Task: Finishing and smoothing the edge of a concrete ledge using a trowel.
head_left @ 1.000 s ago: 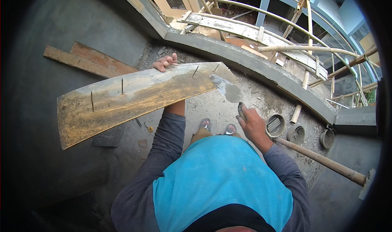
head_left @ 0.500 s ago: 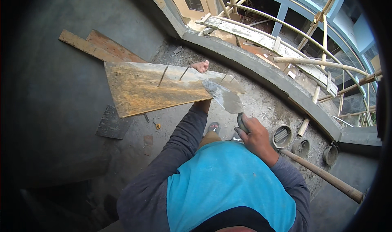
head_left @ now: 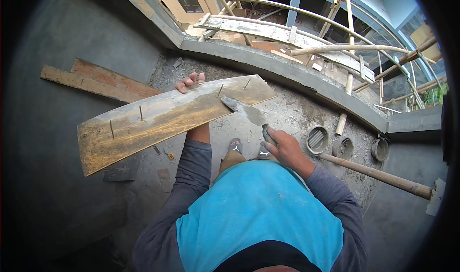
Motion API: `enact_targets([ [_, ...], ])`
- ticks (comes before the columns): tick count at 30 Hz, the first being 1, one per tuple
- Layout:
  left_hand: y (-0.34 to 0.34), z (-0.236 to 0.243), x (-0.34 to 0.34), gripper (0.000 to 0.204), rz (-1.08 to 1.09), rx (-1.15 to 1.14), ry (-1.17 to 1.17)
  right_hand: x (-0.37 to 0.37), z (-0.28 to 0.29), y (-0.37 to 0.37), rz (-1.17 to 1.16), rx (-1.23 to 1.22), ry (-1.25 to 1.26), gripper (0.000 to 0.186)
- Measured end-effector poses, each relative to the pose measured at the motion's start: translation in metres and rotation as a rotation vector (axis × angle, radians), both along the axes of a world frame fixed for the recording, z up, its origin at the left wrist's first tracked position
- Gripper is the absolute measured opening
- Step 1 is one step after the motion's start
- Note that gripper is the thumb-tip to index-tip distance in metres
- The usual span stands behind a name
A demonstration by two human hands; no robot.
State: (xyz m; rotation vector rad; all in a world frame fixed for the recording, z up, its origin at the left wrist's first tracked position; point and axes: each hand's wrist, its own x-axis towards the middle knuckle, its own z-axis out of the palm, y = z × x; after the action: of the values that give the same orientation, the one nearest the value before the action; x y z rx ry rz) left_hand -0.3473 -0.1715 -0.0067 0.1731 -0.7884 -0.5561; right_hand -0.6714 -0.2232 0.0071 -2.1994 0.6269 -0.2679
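Observation:
A long wooden board [head_left: 158,123], coated in grey cement along its far side, is held up in front of my body. Several nails stick up from its face. My left hand [head_left: 190,81] grips it from beneath, with fingers curled over the far edge and the palm hidden under the wood. In my right hand [head_left: 289,152] is the handle of a trowel [head_left: 249,111], its blade smeared with wet-looking cement. The blade's tip lies over the right part of the board; whether it touches, I cannot tell.
Two planks [head_left: 105,82] lie at the left. Buckets [head_left: 317,140] stand at the right, with a bamboo pole [head_left: 376,173] beside them. A low concrete wall [head_left: 282,80] curves across the far side, bamboo scaffolding [head_left: 354,37] beyond it. A tape measure [head_left: 171,156] lies on the rubble-strewn floor.
The board has shifted left, and its left end has dropped nearer to me. My right hand has moved slightly left with the trowel. The whole view has turned a little.

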Motion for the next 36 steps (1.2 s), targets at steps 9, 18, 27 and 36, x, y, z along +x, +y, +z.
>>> enact_targets([
  [9, 0.015, 0.006, 0.001, 0.021, -0.123, -0.034, 0.019, -0.024, -0.037, -0.006, -0.092, -0.056, 0.01, 0.039],
  [18, 0.028, -0.003, 0.015, 0.02, -0.137, -0.005, 0.028, -0.043, -0.075, -0.038, -0.455, 0.047, 0.215, 0.047],
  [27, -0.001, -0.038, -0.006, 0.016, -0.206, 0.014, 0.088, 0.008, -0.048, -0.042, -0.645, 0.078, -0.154, 0.057],
  [36, -0.024, -0.06, -0.015, 0.023, -0.22, 0.022, 0.211, 0.0, -0.062, -0.046, -0.477, 0.094, 0.121, 0.059],
])
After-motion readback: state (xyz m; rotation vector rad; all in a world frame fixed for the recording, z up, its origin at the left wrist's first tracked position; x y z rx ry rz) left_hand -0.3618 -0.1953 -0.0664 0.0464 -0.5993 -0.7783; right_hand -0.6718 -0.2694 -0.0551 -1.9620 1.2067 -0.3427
